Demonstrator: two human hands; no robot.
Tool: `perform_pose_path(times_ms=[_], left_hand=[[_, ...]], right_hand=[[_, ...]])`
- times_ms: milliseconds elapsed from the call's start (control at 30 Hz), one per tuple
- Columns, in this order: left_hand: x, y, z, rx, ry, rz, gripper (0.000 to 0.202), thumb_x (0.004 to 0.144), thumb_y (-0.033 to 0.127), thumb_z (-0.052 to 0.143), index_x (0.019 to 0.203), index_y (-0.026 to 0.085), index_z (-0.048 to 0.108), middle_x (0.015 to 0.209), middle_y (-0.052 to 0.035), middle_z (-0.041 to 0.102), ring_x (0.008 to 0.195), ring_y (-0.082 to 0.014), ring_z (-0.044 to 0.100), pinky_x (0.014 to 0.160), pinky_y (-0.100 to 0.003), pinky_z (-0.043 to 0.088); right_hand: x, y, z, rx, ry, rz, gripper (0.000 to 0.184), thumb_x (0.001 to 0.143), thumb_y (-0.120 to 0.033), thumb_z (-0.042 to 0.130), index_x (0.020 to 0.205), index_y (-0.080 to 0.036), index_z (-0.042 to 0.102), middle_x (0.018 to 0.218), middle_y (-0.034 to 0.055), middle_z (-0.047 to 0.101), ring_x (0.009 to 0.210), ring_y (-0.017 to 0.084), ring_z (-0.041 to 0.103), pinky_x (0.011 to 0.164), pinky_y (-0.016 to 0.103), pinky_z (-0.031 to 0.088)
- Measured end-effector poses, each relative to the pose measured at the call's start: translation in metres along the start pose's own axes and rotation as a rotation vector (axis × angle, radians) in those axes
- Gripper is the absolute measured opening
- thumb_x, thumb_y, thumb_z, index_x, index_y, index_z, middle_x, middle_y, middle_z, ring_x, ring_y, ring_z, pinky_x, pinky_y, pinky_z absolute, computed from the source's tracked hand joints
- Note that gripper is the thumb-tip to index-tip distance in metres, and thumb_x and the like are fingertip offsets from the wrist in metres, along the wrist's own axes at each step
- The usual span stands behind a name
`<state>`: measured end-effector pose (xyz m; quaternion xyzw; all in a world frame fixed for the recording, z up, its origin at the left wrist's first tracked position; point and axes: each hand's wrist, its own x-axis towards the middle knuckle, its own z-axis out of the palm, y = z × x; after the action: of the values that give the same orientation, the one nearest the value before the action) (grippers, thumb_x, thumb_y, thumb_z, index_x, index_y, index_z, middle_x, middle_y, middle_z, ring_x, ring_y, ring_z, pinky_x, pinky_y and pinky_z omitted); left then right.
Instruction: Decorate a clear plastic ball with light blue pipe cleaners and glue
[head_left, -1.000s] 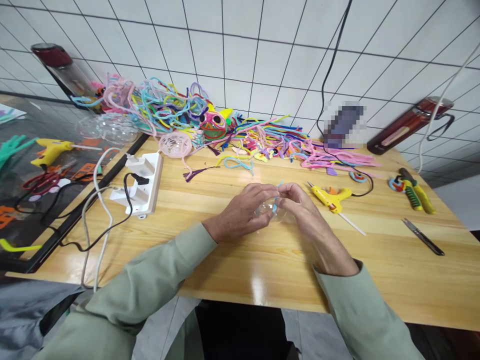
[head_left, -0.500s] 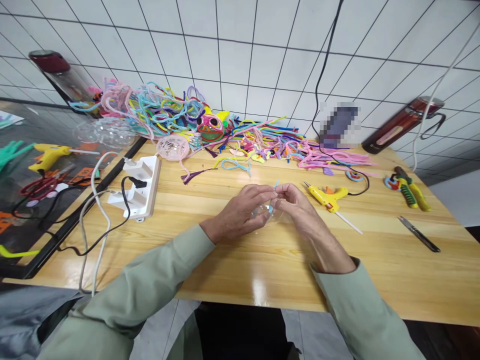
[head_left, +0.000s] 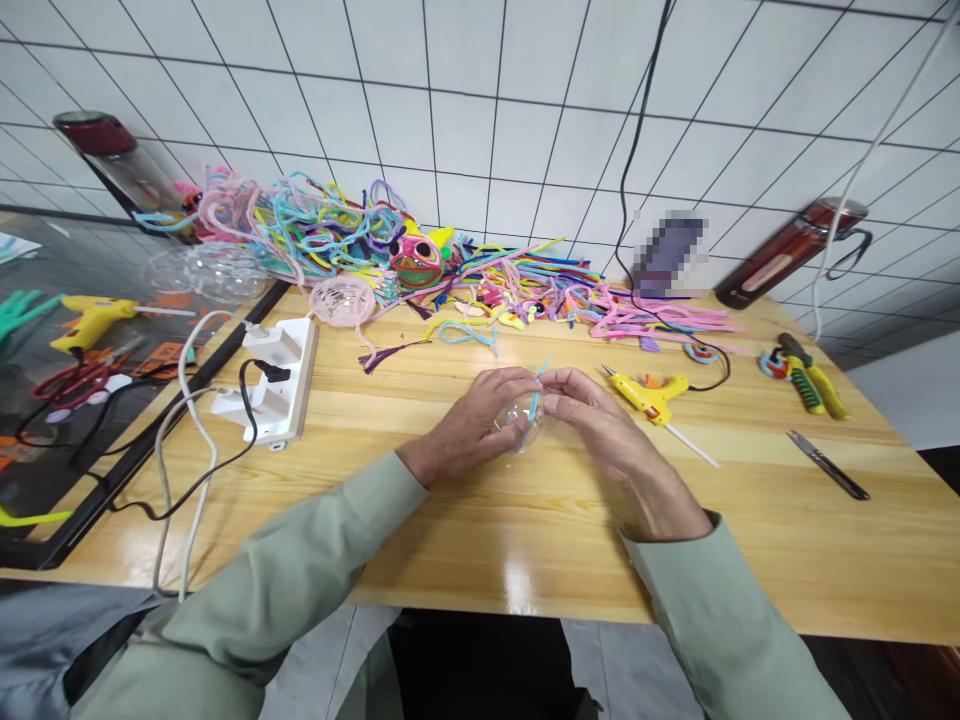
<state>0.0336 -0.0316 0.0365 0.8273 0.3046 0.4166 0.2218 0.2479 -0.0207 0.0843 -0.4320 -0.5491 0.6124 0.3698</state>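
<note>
My left hand [head_left: 480, 420] is curled round a small clear plastic ball [head_left: 517, 425], its thumb in front and its fingers over the top. A light blue pipe cleaner [head_left: 533, 405] lies against the ball, with one end sticking up past my fingertips. My right hand [head_left: 581, 405] pinches this pipe cleaner at the ball's right side, thumb and index finger together. Part of the ball is hidden behind the fingers. Just right of my hands lies a yellow glue gun [head_left: 651, 394] with a white glue stick in its back end.
A heap of coloured pipe cleaners [head_left: 322, 225] lines the wall, beside a decorated ball with eyes [head_left: 416, 262]. At left sits a white power strip [head_left: 296, 385] with cables. Pliers [head_left: 810, 380] and a utility knife [head_left: 829, 466] lie at right. Thermos bottles [head_left: 787, 252] lean at the back.
The view has shifted slightly. My hands have turned a little, so more of the clear ball and of the blue pipe cleaner along it now shows.
</note>
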Motion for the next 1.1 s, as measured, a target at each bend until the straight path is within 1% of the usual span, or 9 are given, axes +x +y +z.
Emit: perform_pose_path(times_ms=[100, 200, 300, 467, 633, 767, 867, 1000, 1100], left_hand=[[-0.001, -0.001, 0.0, -0.01, 0.017, 0.013, 0.041, 0.106, 0.034, 0.056, 0.146, 0.025, 0.055, 0.146, -0.0149, 0.061, 0.141, -0.0299, 0.054, 0.121, -0.05, 0.043], [-0.002, -0.001, 0.0, -0.012, 0.018, -0.004, 0.042, 0.105, 0.031, 0.056, 0.146, 0.024, 0.053, 0.147, -0.016, 0.058, 0.142, -0.0304, 0.053, 0.12, -0.051, 0.043], [-0.002, -0.001, 0.0, -0.034, 0.018, -0.04, 0.042, 0.104, 0.03, 0.054, 0.145, 0.024, 0.052, 0.149, -0.0157, 0.056, 0.144, -0.0304, 0.051, 0.122, -0.053, 0.042], [-0.002, -0.001, -0.002, -0.092, 0.008, -0.068, 0.042, 0.107, 0.036, 0.05, 0.147, 0.024, 0.051, 0.149, -0.0157, 0.056, 0.145, -0.0298, 0.05, 0.124, -0.053, 0.041], [-0.002, -0.003, -0.003, -0.121, 0.014, -0.13, 0.044, 0.109, 0.048, 0.045, 0.146, 0.025, 0.052, 0.148, -0.015, 0.057, 0.144, -0.03, 0.05, 0.124, -0.053, 0.04], [-0.001, -0.001, -0.003, -0.136, 0.01, -0.166, 0.047, 0.11, 0.05, 0.043, 0.147, 0.024, 0.053, 0.148, -0.0149, 0.056, 0.144, -0.0296, 0.05, 0.125, -0.053, 0.039], [0.0, 0.0, -0.004, -0.16, -0.01, -0.186, 0.049, 0.11, 0.05, 0.041, 0.151, 0.025, 0.052, 0.151, -0.014, 0.056, 0.146, -0.0304, 0.049, 0.128, -0.054, 0.036], [-0.002, 0.001, -0.007, -0.194, -0.018, -0.11, 0.059, 0.109, 0.05, 0.049, 0.161, 0.025, 0.04, 0.166, -0.0169, 0.043, 0.159, -0.0335, 0.037, 0.132, -0.059, 0.031], [-0.003, 0.001, -0.007, -0.156, -0.025, -0.02, 0.063, 0.104, 0.043, 0.061, 0.161, 0.026, 0.039, 0.169, -0.0185, 0.04, 0.163, -0.0353, 0.032, 0.131, -0.062, 0.032]], right_hand=[[-0.003, -0.001, -0.003, -0.019, -0.06, -0.026, 0.035, 0.08, -0.041, 0.082, 0.11, -0.028, 0.068, 0.117, 0.0033, 0.072, 0.116, 0.025, 0.066, 0.101, 0.04, 0.052], [-0.004, 0.004, -0.002, -0.131, -0.123, -0.075, 0.054, 0.076, -0.041, 0.089, 0.12, -0.029, 0.062, 0.133, 0.0055, 0.066, 0.126, 0.028, 0.063, 0.106, 0.044, 0.052], [-0.004, 0.01, -0.001, -0.279, -0.142, -0.135, 0.066, 0.075, -0.039, 0.091, 0.13, -0.03, 0.055, 0.144, 0.0083, 0.06, 0.138, 0.031, 0.057, 0.116, 0.05, 0.048], [-0.002, 0.014, -0.001, -0.358, -0.14, -0.188, 0.065, 0.079, -0.038, 0.089, 0.132, -0.031, 0.053, 0.148, 0.0088, 0.06, 0.145, 0.031, 0.053, 0.124, 0.054, 0.042], [-0.001, 0.013, -0.001, -0.389, -0.135, -0.172, 0.074, 0.073, -0.04, 0.093, 0.135, -0.032, 0.053, 0.148, 0.008, 0.061, 0.143, 0.033, 0.056, 0.123, 0.055, 0.043], [0.001, 0.015, 0.003, -0.439, -0.054, -0.18, 0.065, 0.076, -0.039, 0.089, 0.131, -0.03, 0.056, 0.141, 0.009, 0.064, 0.133, 0.033, 0.062, 0.117, 0.056, 0.047], [0.002, 0.016, 0.006, -0.422, -0.028, -0.165, 0.059, 0.078, -0.041, 0.088, 0.128, -0.029, 0.058, 0.137, 0.0095, 0.066, 0.131, 0.033, 0.063, 0.114, 0.055, 0.049], [0.003, 0.014, 0.004, -0.351, -0.002, -0.097, 0.057, 0.076, -0.046, 0.088, 0.123, -0.029, 0.06, 0.135, 0.0093, 0.066, 0.132, 0.033, 0.061, 0.111, 0.053, 0.05], [0.006, 0.014, 0.0, -0.235, -0.043, -0.071, 0.052, 0.074, -0.042, 0.086, 0.118, -0.029, 0.061, 0.13, 0.007, 0.067, 0.128, 0.031, 0.061, 0.107, 0.05, 0.05]])
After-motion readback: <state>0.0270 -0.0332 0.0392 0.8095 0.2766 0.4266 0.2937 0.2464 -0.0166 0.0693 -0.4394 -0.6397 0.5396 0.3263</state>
